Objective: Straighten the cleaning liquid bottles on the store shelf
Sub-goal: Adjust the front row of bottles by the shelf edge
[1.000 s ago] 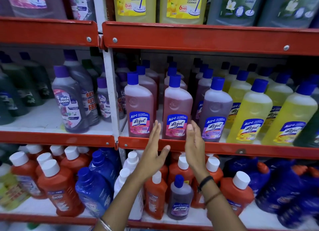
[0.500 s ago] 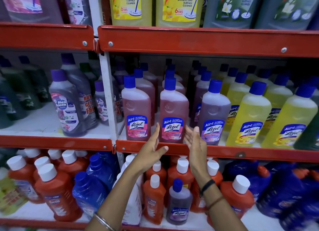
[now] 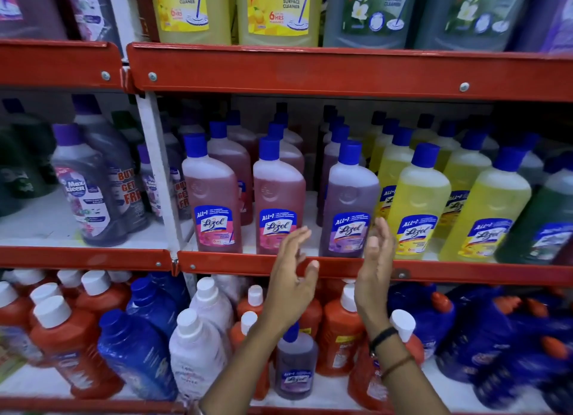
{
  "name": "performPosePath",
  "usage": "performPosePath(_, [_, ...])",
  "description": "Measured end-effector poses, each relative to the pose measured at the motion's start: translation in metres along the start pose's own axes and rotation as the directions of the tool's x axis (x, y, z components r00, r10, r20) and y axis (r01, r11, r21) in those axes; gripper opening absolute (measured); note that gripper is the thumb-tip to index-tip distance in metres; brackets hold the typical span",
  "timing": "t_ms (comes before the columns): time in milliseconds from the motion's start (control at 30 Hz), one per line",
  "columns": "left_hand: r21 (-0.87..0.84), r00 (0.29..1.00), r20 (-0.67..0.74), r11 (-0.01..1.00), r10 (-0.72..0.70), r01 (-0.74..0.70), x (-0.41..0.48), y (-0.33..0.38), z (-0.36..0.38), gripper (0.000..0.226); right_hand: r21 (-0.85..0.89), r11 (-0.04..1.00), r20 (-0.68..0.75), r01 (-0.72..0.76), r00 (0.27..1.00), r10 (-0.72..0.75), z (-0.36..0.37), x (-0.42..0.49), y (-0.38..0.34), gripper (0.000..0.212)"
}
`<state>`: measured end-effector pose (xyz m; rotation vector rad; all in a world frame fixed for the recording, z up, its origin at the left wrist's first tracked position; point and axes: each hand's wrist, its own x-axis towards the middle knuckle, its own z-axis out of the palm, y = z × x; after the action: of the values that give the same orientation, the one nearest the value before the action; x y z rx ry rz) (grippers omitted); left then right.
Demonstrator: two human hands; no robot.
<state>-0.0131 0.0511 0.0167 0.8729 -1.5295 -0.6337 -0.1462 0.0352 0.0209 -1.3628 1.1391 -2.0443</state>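
On the middle shelf (image 3: 465, 273) stand rows of blue-capped Lizol bottles. Two pink ones (image 3: 214, 197) (image 3: 277, 197) are at the front left, a purple one (image 3: 348, 197) beside them, then yellow ones (image 3: 418, 203) to the right. My left hand (image 3: 291, 278) is raised with fingers apart just left of the purple bottle's base, in front of the shelf lip. My right hand (image 3: 376, 259) stands palm-in, fingers apart, at the purple bottle's right side. Neither hand holds anything; whether the fingertips touch the bottle I cannot tell.
Large yellow and green cleaner jugs (image 3: 279, 11) fill the top shelf. Grey Max Kleen bottles (image 3: 90, 188) stand in the left bay past the white upright (image 3: 158, 172). The bottom shelf holds orange (image 3: 71, 346), blue (image 3: 139, 352), white (image 3: 195, 349) bottles and a small purple Lizol (image 3: 296, 365).
Both hands have shifted right, from flanking the second pink bottle to flanking the purple bottle. The view has moved closer and slightly right.
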Motion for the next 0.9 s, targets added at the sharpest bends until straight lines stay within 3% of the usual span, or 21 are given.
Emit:
performPosePath(100, [-0.04,0.984,0.147,0.993,-0.102,0.109,0.009,-0.002,0.019,0.062,-0.052,0.994,0.122,-0.097,0.987,0.103,-0.008,0.008,0.01,0.076])
performPosePath(267, [-0.008,0.964,0.192,0.982,-0.184,0.189,0.013,-0.008,0.026,0.073,0.075,0.974,0.22,-0.212,0.957,0.191,-0.025,0.022,0.016,0.081])
performPosePath(567, [-0.112,0.923,0.272,0.943,-0.274,0.313,0.014,-0.007,0.026,0.08,0.145,0.956,0.229,-0.256,0.948,0.219,-0.03,0.023,0.005,0.096])
performPosePath(700, [-0.114,0.925,0.252,0.941,-0.283,0.319,0.015,-0.005,0.027,0.081,0.155,0.948,0.231,-0.278,0.943,0.239,-0.032,0.021,0.006,0.081])
performPosePath(767, [-0.118,0.936,0.221,0.945,-0.274,0.305,0.013,-0.004,0.029,0.081,0.169,0.944,0.239,-0.282,0.941,0.239,-0.033,0.021,0.007,0.084])
performPosePath(900, [-0.061,0.99,-0.05,0.99,-0.129,0.126,0.005,0.0,0.043,0.065,0.186,0.964,0.173,-0.19,0.972,0.158,-0.054,0.014,0.007,0.081])
